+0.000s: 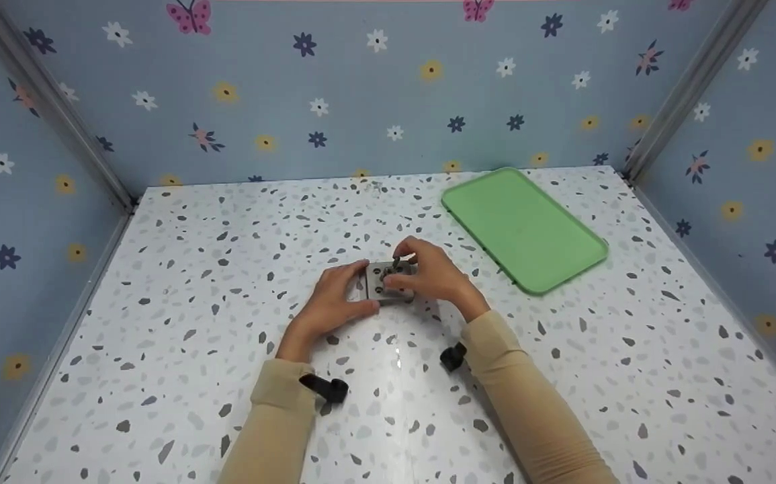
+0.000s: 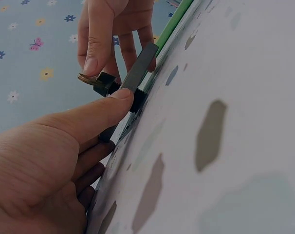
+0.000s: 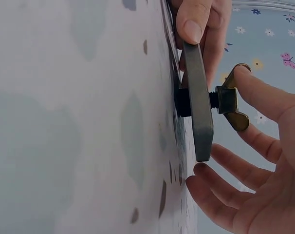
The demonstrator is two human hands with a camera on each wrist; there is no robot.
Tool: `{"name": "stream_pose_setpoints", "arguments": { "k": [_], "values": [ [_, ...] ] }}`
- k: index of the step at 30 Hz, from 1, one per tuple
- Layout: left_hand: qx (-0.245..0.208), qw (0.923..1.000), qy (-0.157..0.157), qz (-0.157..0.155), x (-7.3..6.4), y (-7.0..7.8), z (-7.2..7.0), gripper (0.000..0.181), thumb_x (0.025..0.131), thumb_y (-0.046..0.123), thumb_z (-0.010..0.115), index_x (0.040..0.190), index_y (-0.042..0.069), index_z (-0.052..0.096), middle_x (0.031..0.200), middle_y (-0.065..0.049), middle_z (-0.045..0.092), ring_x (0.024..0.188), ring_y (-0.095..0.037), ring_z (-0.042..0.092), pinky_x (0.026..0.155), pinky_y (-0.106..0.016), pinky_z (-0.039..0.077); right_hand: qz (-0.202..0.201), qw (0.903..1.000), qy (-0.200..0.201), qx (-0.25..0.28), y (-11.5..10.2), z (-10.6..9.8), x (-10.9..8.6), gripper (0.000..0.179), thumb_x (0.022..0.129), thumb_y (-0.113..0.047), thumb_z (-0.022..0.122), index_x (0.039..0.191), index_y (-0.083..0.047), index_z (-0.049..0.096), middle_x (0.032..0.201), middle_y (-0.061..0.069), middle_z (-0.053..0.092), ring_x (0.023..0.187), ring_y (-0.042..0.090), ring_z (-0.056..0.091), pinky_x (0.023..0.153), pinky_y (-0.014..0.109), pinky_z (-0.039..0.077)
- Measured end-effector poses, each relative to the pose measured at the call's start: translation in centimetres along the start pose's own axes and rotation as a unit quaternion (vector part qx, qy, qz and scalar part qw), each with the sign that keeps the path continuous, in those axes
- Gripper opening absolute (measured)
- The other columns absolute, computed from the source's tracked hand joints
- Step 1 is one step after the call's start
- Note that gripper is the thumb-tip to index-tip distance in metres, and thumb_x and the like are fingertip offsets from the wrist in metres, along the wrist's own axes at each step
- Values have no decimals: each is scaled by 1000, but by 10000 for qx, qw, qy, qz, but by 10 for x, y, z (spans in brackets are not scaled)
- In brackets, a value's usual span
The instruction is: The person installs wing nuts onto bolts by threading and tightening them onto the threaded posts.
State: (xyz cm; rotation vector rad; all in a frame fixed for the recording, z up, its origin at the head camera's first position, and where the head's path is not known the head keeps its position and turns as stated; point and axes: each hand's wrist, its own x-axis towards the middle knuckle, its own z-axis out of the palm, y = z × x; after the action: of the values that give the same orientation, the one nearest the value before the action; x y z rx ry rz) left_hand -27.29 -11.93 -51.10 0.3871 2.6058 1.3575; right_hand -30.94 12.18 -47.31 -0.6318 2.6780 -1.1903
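A small grey metal plate (image 1: 372, 284) with several holes lies near the middle of the table. My left hand (image 1: 328, 302) grips it from the left, thumb on the near edge and fingers at the far edge. In the right wrist view, a threaded bolt passes through the plate, its dark head (image 3: 183, 102) on the table side. A brass-coloured wing nut (image 3: 229, 100) sits on the thread, a short stretch of thread showing below it. My right hand (image 1: 433, 272) pinches the nut's wings between thumb and index finger; its other fingers spread beside the plate.
A green tray (image 1: 525, 228) lies at the back right of the speckled white table (image 1: 193, 323). Flower-patterned panels (image 1: 374, 87) stand along the back and both sides. Each wrist carries a black strap-mounted camera (image 1: 337, 391).
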Motion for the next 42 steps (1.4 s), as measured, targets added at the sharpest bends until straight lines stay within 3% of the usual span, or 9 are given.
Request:
{"name": "stream_pose_setpoints", "arguments": {
  "k": [6, 11, 17, 22, 29, 42],
  "values": [
    [-61, 10000, 23, -27, 0, 0, 0, 91, 88, 35, 86, 165, 20, 40, 167, -13, 38, 152, -33, 34, 127, -55, 28, 181, 9997, 147, 36, -4, 3, -1, 50, 90, -34, 87, 122, -6, 61, 126, 11, 67, 119, 29, 67, 102, 45, 56],
    [9, 10000, 11, -3, 1, -2, -1, 92, 88, 37, 85, 165, 20, 39, 167, -14, 37, 152, -33, 34, 127, -55, 28, 326, 9991, 273, -30, -6, 6, -1, 48, 89, -37, 88, 116, -8, 60, 116, 9, 67, 104, 24, 67, 90, 41, 56],
    [7, 10000, -23, 12, 1, -2, -1, 93, 87, 37, 85, 166, 20, 39, 168, -14, 35, 154, -34, 32, 128, -55, 26, 340, 9986, 390, -63, -10, 9, -3, 45, 91, -39, 86, 110, -9, 58, 104, 9, 64, 80, 17, 56, 72, 34, 47],
    [-59, 10000, -49, -23, 1, -2, -1, 93, 86, 36, 85, 166, 20, 38, 169, -13, 33, 156, -33, 28, 129, -54, 24, 308, 9984, 457, -116, -10, 10, -3, 44, 92, -41, 84, 106, -8, 58, 96, 8, 61, 70, 14, 49, 66, 32, 42],
    [-4, 10000, -43, 25, 1, -1, -1, 94, 87, 37, 85, 166, 21, 38, 169, -12, 35, 155, -32, 29, 129, -54, 25, 400, 9975, 558, -150, -11, 10, -3, 42, 92, -40, 84, 101, -8, 59, 90, 7, 60, 65, 13, 49, 61, 31, 42],
    [22, 10000, -32, -1, 1, -2, 0, 93, 87, 38, 85, 166, 21, 38, 170, -13, 34, 156, -34, 29, 128, -57, 25, 552, 9956, 704, -272, -14, 12, -2, 38, 94, -39, 82, 91, -9, 59, 95, 9, 62, 80, 19, 52, 72, 34, 44]
  ]
}}
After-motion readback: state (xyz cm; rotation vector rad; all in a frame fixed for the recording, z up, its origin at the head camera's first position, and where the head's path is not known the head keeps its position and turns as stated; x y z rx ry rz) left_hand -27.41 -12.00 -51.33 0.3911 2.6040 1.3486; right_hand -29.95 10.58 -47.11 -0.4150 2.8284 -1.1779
